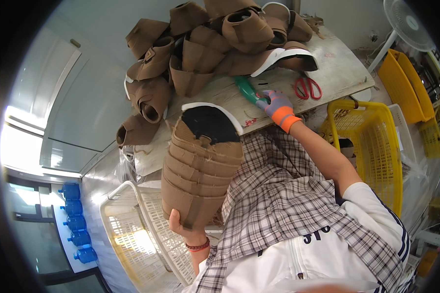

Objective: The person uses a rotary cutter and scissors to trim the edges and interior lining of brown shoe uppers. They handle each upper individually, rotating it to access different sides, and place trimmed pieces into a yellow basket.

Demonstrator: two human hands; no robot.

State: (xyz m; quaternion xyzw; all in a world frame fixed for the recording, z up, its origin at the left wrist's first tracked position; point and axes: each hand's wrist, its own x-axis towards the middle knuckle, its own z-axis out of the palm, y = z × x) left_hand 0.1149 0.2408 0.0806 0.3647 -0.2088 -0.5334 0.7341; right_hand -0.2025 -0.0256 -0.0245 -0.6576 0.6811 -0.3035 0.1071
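In the head view, the left hand point(183, 230) holds up a stack of nested brown fabric pieces point(195, 183), its fingers clamped on the stack's lower end; the stack is tilted in front of the table point(340, 88), left of the plaid apron point(283, 183). A white-edged black lining point(208, 126) shows at its top. The right hand point(277, 105), in a grey and orange glove, has its fingers closed on the near end of a green tool point(247, 89) over the table. Red-handled scissors point(308, 89) lie just beside, and a brown heap point(195, 53) covers the table's far left part.
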